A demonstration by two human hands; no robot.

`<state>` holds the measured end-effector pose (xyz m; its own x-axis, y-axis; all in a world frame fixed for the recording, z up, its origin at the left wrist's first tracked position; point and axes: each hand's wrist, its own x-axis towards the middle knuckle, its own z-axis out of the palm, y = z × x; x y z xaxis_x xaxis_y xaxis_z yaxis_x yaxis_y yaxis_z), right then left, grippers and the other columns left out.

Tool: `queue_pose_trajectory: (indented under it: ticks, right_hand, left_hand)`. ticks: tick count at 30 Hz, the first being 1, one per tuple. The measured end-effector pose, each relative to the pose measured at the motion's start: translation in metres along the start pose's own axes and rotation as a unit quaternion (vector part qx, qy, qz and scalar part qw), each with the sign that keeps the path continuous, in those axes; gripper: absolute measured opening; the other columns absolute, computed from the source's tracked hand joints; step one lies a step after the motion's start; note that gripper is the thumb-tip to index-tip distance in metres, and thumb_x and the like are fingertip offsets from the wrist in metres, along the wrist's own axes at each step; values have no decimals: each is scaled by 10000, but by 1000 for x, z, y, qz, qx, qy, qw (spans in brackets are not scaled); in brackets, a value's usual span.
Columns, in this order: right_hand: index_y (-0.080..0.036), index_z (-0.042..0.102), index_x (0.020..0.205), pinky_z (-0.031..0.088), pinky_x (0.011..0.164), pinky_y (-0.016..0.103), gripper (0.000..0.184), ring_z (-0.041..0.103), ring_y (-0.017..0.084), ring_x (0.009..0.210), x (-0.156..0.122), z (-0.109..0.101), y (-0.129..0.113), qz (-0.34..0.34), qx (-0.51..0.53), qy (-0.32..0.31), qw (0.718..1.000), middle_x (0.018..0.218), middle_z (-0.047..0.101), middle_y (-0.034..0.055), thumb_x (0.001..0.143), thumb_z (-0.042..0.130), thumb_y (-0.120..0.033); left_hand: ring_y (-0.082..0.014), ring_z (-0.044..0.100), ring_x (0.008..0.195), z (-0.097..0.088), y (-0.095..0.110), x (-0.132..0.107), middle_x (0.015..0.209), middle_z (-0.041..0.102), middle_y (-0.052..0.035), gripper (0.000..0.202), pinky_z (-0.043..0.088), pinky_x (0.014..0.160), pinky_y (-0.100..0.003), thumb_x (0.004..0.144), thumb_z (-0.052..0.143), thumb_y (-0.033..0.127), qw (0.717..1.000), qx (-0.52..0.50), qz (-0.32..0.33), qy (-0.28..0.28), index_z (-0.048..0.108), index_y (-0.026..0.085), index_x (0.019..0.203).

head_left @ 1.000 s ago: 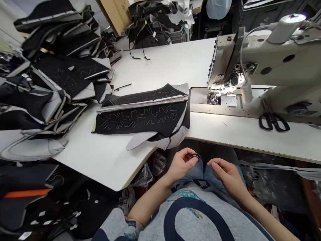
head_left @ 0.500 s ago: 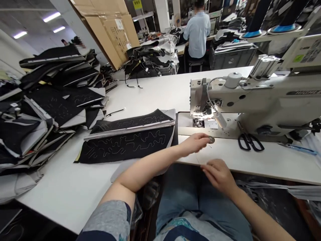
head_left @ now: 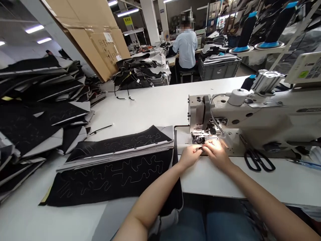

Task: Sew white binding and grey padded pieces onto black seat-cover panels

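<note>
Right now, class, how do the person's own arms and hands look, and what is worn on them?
The left hand and right hand are bare, without gloves. The left forearm and right forearm are uncovered too, tapering toward the wrists, with no watch or bracelet visible. No sleeve shows clearly.

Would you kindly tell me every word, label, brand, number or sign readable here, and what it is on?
None can be read with certainty.
Machine: lettering on the dark plate, blurred.
Yellow sign: characters too small.
Box: print and white labels, too small.
Panel: green sticker and other markings, blurred.
Pillar: small sign, too small.
</note>
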<state>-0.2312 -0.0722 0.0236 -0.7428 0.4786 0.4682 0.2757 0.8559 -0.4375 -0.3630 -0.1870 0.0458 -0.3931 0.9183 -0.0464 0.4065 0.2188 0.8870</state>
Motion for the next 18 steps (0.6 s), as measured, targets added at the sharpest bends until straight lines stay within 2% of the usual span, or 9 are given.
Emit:
queue_pose_trajectory:
  ticks: [4,8,10,13,16,18]
  right_hand:
    - [-228,655,855,404,873,390,385,554,234,946,7,8,8,-18,-4,-1,1000,959,614,84,959,347,-436]
    - [-230,644,857,380,901,417,360,546,243,980,6,18,7,-3,-28,1,1000,976,622,80,959,368,-437]
    - [-227,649,851,369,910,444,354,538,255,1002,5,23,4,17,-50,1,999,1004,613,88,962,371,-417]
    - [-197,657,821,386,864,496,377,537,298,992,6,26,4,71,-102,5,992,1006,592,135,966,369,-394]
    - [-161,643,793,431,805,503,364,561,293,922,15,22,9,107,-151,-2,983,906,596,137,971,384,-346]
    - [-152,635,894,470,807,461,263,580,240,903,27,20,7,80,-158,-24,984,926,608,92,958,458,-334]
  left_hand:
    - [-90,300,506,-9,-4,11,506,344,64,276,243,517,-222,827,528,317,1000,10,-3,23,713,167,965]
    - [-109,369,513,-13,-6,15,522,428,48,263,283,530,-227,837,529,336,999,32,-14,25,708,183,956]
    - [-138,451,565,-13,-7,14,576,509,24,270,326,574,-237,840,540,360,998,53,-20,27,694,198,991]
    - [-224,571,750,-10,-6,14,721,602,-27,354,396,721,-291,832,580,406,994,99,-29,28,623,220,1130]
    - [-291,584,930,-2,-1,17,773,612,-53,345,403,853,-367,829,612,332,997,41,-60,10,587,226,1156]
    - [-288,575,985,2,5,16,772,612,-56,279,405,891,-380,830,618,251,996,-35,-84,13,611,220,1107]
